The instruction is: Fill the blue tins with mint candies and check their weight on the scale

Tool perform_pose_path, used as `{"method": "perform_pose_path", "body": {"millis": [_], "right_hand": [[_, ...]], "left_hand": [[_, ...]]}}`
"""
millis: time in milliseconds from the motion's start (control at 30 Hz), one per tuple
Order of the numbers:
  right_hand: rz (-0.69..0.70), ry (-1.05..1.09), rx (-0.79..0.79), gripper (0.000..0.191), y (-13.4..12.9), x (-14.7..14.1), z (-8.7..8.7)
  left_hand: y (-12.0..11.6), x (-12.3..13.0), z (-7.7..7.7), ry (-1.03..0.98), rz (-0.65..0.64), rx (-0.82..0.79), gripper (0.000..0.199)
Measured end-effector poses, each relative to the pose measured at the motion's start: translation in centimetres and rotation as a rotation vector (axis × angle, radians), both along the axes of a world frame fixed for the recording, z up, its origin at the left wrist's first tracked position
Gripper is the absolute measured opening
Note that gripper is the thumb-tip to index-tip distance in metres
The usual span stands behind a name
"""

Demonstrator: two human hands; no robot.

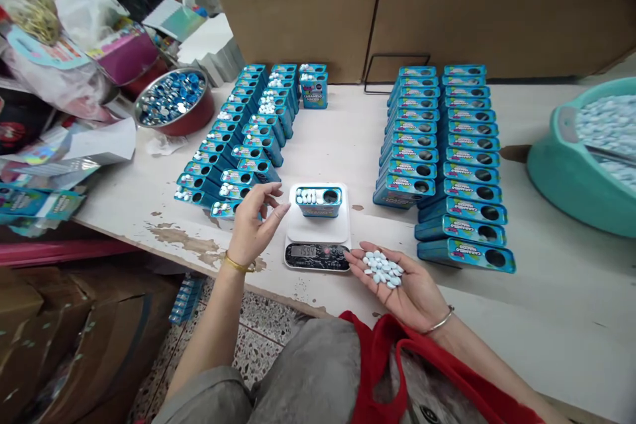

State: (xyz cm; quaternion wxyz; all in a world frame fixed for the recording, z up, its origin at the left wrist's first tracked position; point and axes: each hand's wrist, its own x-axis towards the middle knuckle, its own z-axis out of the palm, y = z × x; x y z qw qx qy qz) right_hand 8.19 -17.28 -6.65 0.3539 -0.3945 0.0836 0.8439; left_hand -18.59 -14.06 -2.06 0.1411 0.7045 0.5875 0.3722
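A blue candy tin point(319, 209) stands upright on the white kitchen scale point(318, 230), whose display shows digits. White candies lie in a row on the tin's top, beside its round dark opening. My left hand point(256, 225) hovers just left of the scale, fingers apart and holding nothing, near the front tins of the left group. Palm up at the scale's lower right, my right hand point(405, 281) cups a small heap of pale blue candies point(383, 269).
Rows of tins point(233, 116) topped with candies stand at left; more tins point(467, 175) with bare tops stand at right. A bowl of blue and silver caps point(173, 112) sits far left, a teal tub of candies point(561, 172) far right. Cardboard boxes point(308, 20) line the back.
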Motion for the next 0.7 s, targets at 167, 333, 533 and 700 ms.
{"method": "perform_pose_path", "body": {"millis": [167, 333, 533, 700], "right_hand": [[0.03, 0.022, 0.028, 0.027, 1.1, -1.0, 0.4], [0.088, 0.046, 0.028, 0.025, 2.0, -2.4, 1.1], [0.185, 0.153, 0.067, 0.023, 3.1, -5.0, 1.2], [0.23, 0.298, 0.093, 0.021, 4.5, -8.4, 0.7]], "left_hand": [[1.2, 0.7, 1.5, 0.235, -0.215, 0.047, 0.038], [3.5, 1.0, 3.1, 0.549, -0.415, -0.111, 0.035], [5.5, 1.6, 4.7, 0.723, -0.56, -0.211, 0.021], [6.4, 1.7, 5.2, 0.748, -0.655, -0.248, 0.014]]}}
